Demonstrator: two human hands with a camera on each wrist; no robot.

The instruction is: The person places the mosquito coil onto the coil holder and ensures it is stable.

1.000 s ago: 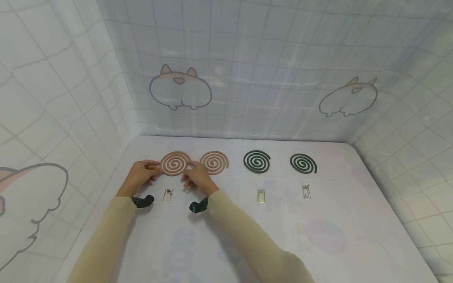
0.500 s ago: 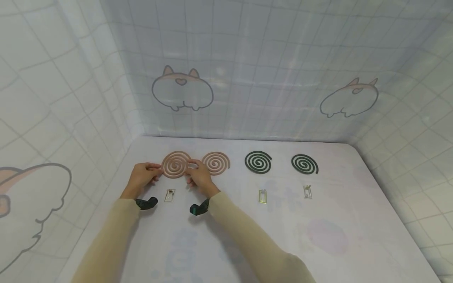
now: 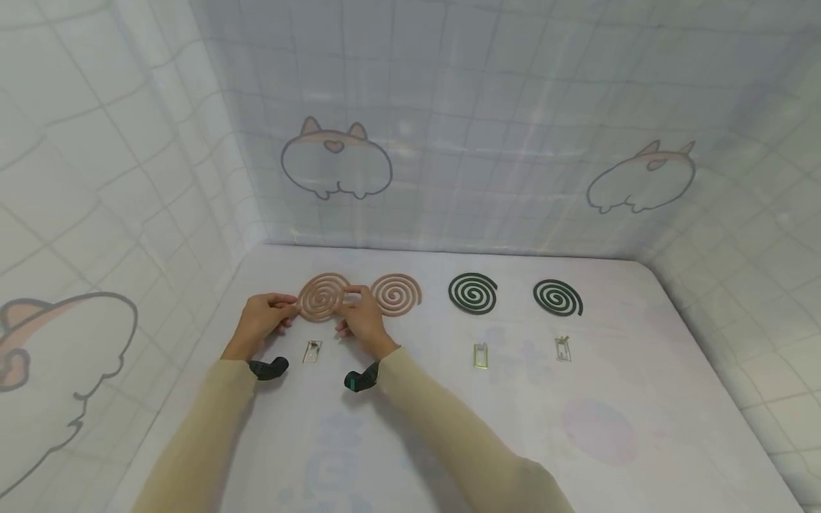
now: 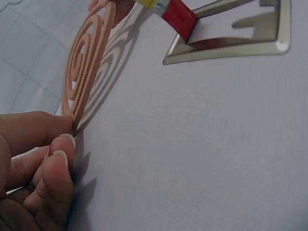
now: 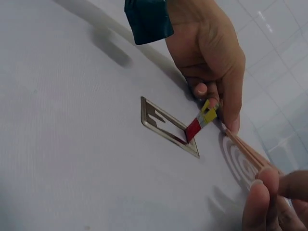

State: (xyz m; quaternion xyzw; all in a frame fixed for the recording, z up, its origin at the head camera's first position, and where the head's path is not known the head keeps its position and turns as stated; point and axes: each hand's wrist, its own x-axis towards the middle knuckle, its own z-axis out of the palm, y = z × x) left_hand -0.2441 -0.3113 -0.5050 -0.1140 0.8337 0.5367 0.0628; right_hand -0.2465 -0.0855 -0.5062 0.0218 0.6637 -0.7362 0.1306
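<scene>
A brown mosquito coil (image 3: 321,298) is held between my hands at the left, tilted and partly raised, its shadow on the tabletop in the left wrist view. My left hand (image 3: 259,320) pinches its left rim between fingertips. The opposite rim is pinched by my right hand (image 3: 364,320), whose fingers (image 5: 257,202) hide part of it in the right wrist view. Close in front lies a thin metal coil stand (image 3: 312,351) with a raised red and yellow tab (image 4: 180,19). Another brown coil (image 3: 395,294) lies flat just right of my right hand.
Two dark green coils (image 3: 472,293) (image 3: 558,297) lie farther right on the white tabletop (image 3: 423,385). Below them are two more small metal stands (image 3: 481,367) (image 3: 563,359). A patterned fabric wall (image 3: 487,171) rises behind the table's back edge.
The held coil has tilted, and its turns look more crowded from above. Both hands keep their grip at its two sides. The whole view has shifted slightly.
</scene>
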